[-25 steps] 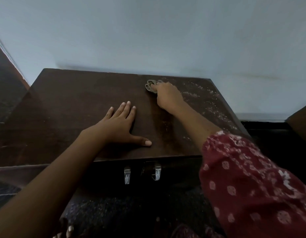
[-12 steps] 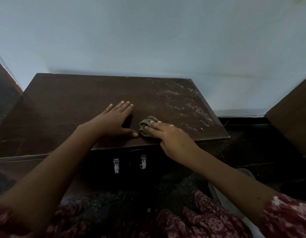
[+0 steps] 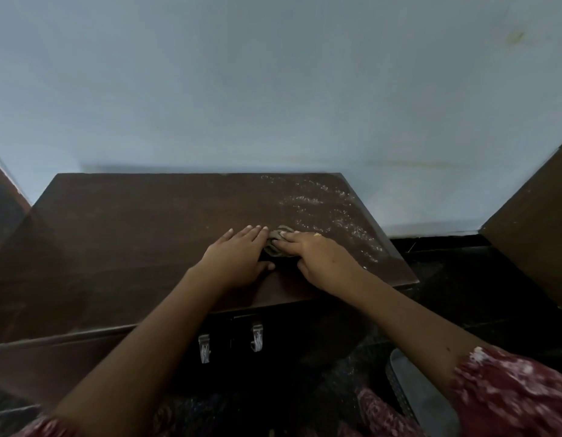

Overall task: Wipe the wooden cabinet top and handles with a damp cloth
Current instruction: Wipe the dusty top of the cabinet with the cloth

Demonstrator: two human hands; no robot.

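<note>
Pressing crumpled cloth onto wooden cabinet top: right hand, fingers bunched over it. Left hand flat, fingers together, touching cloth's left side. Pale speckled residue beyond right hand. Two metal handles below wrists. No writing legible. Pale blue wall behind.

cloth mostly hidden under hands

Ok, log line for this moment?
right hand pressing cloth | left hand flat on top | handles untouched
</note>
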